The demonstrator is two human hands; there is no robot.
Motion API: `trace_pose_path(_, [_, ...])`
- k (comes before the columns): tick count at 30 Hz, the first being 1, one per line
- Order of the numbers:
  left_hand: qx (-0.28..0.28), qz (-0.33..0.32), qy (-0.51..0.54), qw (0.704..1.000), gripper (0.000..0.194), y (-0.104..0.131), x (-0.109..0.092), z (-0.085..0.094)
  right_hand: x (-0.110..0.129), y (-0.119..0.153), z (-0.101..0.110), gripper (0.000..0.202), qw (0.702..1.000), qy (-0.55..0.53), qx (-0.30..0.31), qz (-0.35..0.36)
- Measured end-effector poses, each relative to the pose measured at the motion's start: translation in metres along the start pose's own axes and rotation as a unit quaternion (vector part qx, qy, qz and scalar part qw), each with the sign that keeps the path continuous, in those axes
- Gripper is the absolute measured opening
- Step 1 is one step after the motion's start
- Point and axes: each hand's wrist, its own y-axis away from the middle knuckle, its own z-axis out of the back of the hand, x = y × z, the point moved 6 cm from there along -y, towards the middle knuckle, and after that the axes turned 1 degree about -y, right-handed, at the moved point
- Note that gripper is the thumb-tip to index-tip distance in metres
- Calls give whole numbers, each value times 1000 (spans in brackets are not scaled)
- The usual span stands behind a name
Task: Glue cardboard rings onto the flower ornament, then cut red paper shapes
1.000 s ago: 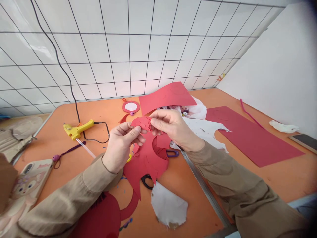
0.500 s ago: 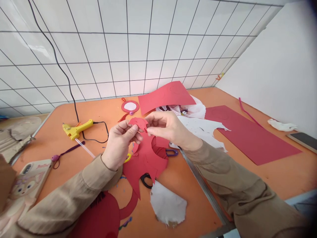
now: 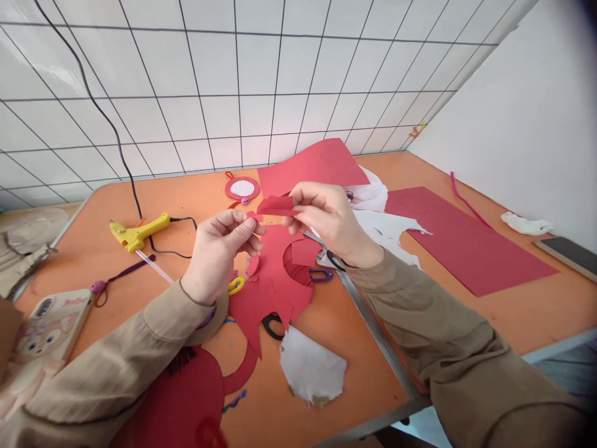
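Both hands hold a small red paper cut-out point(image 3: 276, 206) above the orange table point(image 3: 536, 311). My left hand point(image 3: 219, 252) pinches its left tip between thumb and fingers. My right hand point(image 3: 326, 218) pinches its right end, and the piece lies nearly flat, edge-on to the camera. Below the hands lie red paper scraps point(image 3: 273, 292) over scissors with a black handle point(image 3: 270, 326), a yellow handle point(image 3: 236, 286) and a purple handle point(image 3: 321, 274).
A yellow glue gun point(image 3: 137, 233) with a black cord lies at the left. A phone in a cartoon case point(image 3: 44, 326) sits near the left edge. Red sheets point(image 3: 457, 242), white scraps point(image 3: 310, 370), a round red-rimmed ornament point(image 3: 242, 188) and a second phone point(image 3: 566, 252) surround the work.
The cut-out has been tilted from facing the camera to nearly flat and lifted slightly. My right hand moved up and right with it. The view shifted a little downward.
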Motion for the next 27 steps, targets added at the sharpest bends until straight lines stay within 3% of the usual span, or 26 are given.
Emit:
trace_pose_path(4, [-11,32,39,999,10,-5,-6,7,5,-1,4,14,994,95,2,43])
trace_pose_path(8, [-16,37,14,999,12,-5,-15,9,18,3,-4,13,938,285,-4,197])
trace_pose_path(11, [15,79,1,997,12,-1,-11,5,19,7,-9,17,910,334,-25,243])
trace_pose_path(15, [42,109,34,993,11,4,-5,-1,18,9,-9,16,909,336,-71,236])
trace_pose_path(19, [37,59,31,997,7,7,-8,-3,12,6,-1,10,952,226,-125,164])
trace_pose_path(23, [32,7,-4,999,7,10,-10,-6,-3,3,-1,3,987,89,-117,59])
trace_pose_path(27, [18,23,21,999,7,10,-10,-6,0,5,-5,3,986,98,-111,81])
